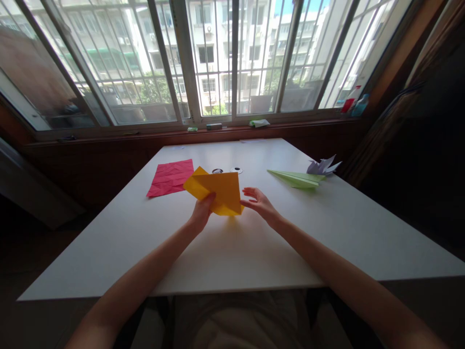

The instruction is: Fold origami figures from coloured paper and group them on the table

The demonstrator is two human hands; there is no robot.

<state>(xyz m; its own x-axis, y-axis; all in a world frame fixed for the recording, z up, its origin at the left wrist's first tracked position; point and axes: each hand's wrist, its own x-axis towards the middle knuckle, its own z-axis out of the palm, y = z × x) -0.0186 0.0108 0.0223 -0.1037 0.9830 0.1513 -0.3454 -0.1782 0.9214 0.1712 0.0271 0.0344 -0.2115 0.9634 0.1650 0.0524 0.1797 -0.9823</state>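
Observation:
A folded sheet of yellow-orange paper [222,189] is held up above the white table [232,261], its layers fanning apart at the left and lower edges. My left hand [202,212] grips its lower left side, the thumb lying on the front face and the other fingers hidden behind. At the paper's right edge is my right hand [260,202], its fingers apart and stretched toward the sheet. One of its fingertips is at the lower right corner; whether it touches I cannot tell.
A creased red paper sheet [170,178] lies at the left. To the right are a green paper plane [298,179] and a grey folded paper piece [323,166]. Two small round items, one a black-and-white disc [236,170], lie behind the yellow paper. Barred windows rise beyond the sill [232,127].

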